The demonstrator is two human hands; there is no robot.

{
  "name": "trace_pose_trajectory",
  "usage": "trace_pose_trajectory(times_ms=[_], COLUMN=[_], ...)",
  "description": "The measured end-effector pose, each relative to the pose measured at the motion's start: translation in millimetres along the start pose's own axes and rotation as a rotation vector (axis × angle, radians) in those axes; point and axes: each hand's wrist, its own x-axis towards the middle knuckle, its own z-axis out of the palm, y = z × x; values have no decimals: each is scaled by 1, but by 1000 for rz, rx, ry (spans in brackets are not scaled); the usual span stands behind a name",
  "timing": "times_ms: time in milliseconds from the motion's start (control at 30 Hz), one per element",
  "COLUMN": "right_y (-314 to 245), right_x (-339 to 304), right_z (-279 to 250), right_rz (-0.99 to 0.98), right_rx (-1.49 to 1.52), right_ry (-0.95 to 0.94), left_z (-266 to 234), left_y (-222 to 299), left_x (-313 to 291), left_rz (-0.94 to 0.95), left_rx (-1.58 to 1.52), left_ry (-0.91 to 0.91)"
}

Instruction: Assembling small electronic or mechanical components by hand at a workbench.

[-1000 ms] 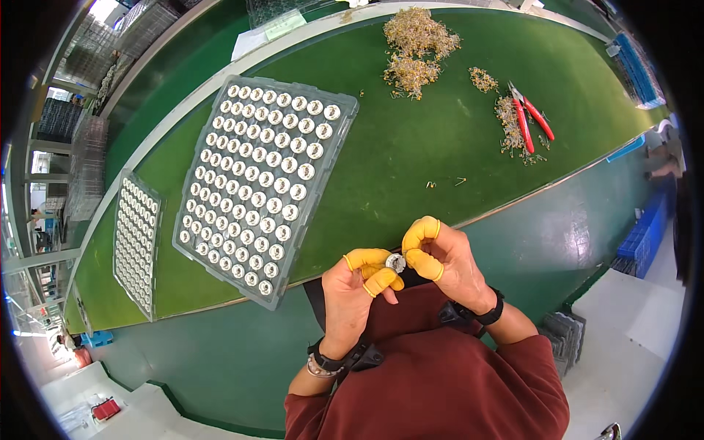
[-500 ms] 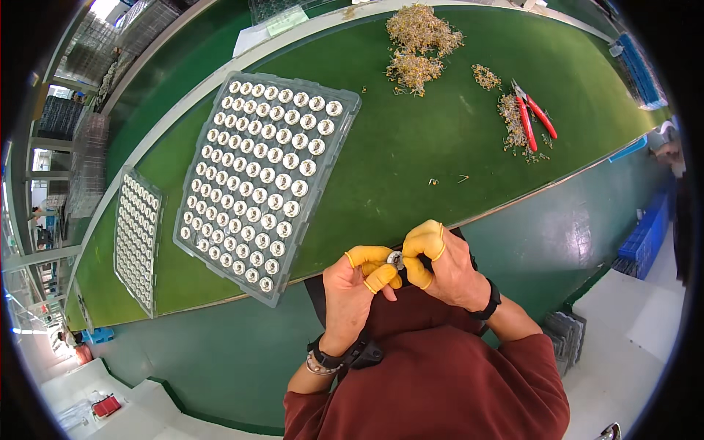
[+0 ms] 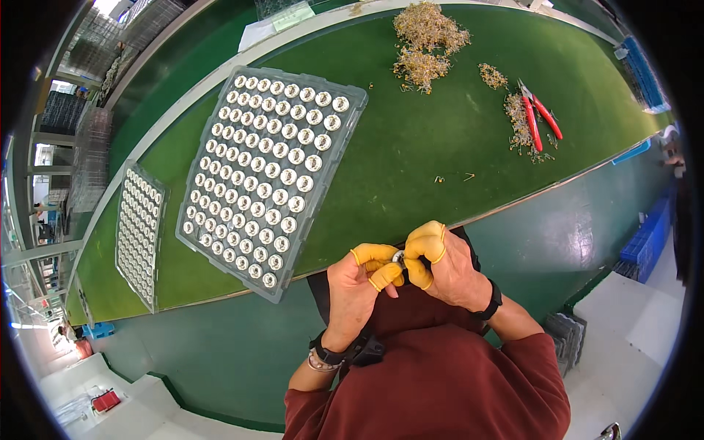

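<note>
My left hand (image 3: 358,280), with yellow finger cots on its fingers, pinches a small round silvery-white part (image 3: 398,257) just off the near edge of the table. My right hand (image 3: 449,265) wears the same yellow cots. Its thumb and fingertips are pressed together against the part's right side, and whatever lies between them is hidden. On the table to the left, a clear plastic tray (image 3: 356,97) holds rows of similar round white parts with metallic centres.
Farther left lies a second filled tray (image 3: 158,242). At the far side are piles of small wire-leaded components (image 3: 429,29). Red-handled cutters (image 3: 533,125) rest by a smaller heap (image 3: 517,121). Two loose pieces (image 3: 439,179) lie nearer me. Blue crates (image 3: 645,238) stand at right.
The table and its contents have shifted slightly in view. Both hands stay together at the round part, with the right fingertips closing slightly over it.
</note>
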Motion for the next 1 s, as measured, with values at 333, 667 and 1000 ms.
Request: trace_pose_trajectory(times_ms=[333,667,1000], right_y=[4,2,4], right_x=[-10,-9,-12], right_z=[-3,-6,-4], right_rz=[363,393,384], right_rx=[453,459,452], right_ry=[-53,-77,-70], left_z=[-1,1,2], left_y=[1,3,2], left_x=[1,0,0], left_rz=[-45,-38,-48], left_rx=[-69,-20,-8], left_ry=[-47,-20,-9])
